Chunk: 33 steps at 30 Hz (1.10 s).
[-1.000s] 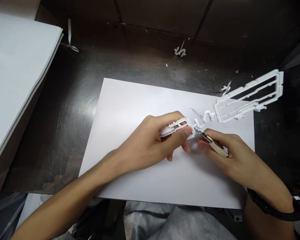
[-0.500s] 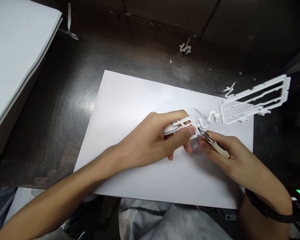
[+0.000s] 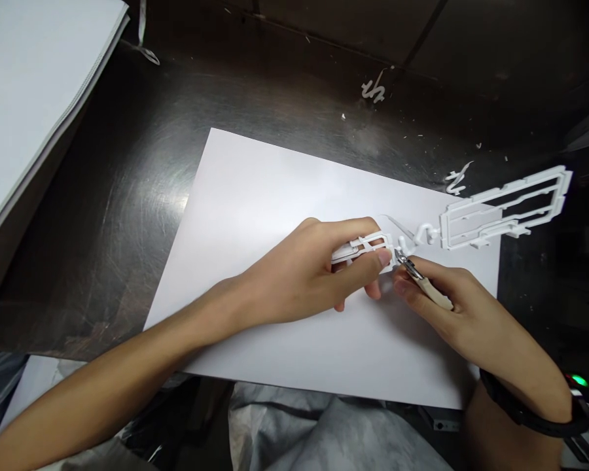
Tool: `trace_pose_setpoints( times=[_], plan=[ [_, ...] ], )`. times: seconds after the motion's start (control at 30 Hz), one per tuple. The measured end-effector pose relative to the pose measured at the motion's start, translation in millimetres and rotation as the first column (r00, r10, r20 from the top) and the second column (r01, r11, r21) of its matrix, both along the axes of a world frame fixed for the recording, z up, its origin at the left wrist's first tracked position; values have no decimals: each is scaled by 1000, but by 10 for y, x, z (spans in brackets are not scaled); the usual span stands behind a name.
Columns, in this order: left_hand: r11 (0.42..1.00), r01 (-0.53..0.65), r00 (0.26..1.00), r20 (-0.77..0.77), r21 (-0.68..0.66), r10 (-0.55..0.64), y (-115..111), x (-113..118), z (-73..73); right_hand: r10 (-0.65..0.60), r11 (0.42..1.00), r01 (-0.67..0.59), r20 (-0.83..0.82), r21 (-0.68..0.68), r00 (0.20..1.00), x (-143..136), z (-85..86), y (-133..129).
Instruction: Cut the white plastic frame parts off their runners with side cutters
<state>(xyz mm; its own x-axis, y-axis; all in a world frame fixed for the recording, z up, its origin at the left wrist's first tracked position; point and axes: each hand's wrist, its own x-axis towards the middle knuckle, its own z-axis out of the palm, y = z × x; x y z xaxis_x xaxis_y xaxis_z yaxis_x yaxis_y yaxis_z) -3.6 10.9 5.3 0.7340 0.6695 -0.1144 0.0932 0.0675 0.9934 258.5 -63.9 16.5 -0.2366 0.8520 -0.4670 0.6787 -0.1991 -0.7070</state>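
My left hand [image 3: 324,268] is closed on a small white plastic frame [image 3: 372,243], thumb on top near its right end. A curved white runner [image 3: 422,233] leads from there to a larger white frame [image 3: 508,208], which sticks out to the upper right. In my right hand [image 3: 442,294] is a pair of cutters [image 3: 434,293] with cream handles and metal jaws. The jaws touch or nearly touch the runner beside the small frame; whether they are closed cannot be made out. Both hands are over a white sheet [image 3: 275,196].
The dark metal table [image 3: 167,144] surrounds the sheet. White plastic scraps [image 3: 373,90] and small crumbs lie beyond it, with another scrap [image 3: 455,182] near the sheet's upper right edge. A stack of white sheets [image 3: 39,85] occupies the upper left.
The large frame's far end has dipped slightly against the table. Both hands still grip the same things, with the cutter jaws still by the runner. The view has shifted a little.
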Motion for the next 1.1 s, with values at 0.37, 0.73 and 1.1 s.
trace_pose_setpoints(
  times=[0.37,0.73,1.1],
  plan=[
    [999,11,1000,-21,-33,-12,6,-8,74,43,999,-44,18,30,999,-29,17,-15],
    [973,39,999,-36,228,-31,45,-41,20,-2,874,-101,211,475,977,-73,-99,1],
    [999,-10,997,74,-46,14,59,-13,-41,-63,928,6,141,373,988,-155,-74,-4]
  ],
)
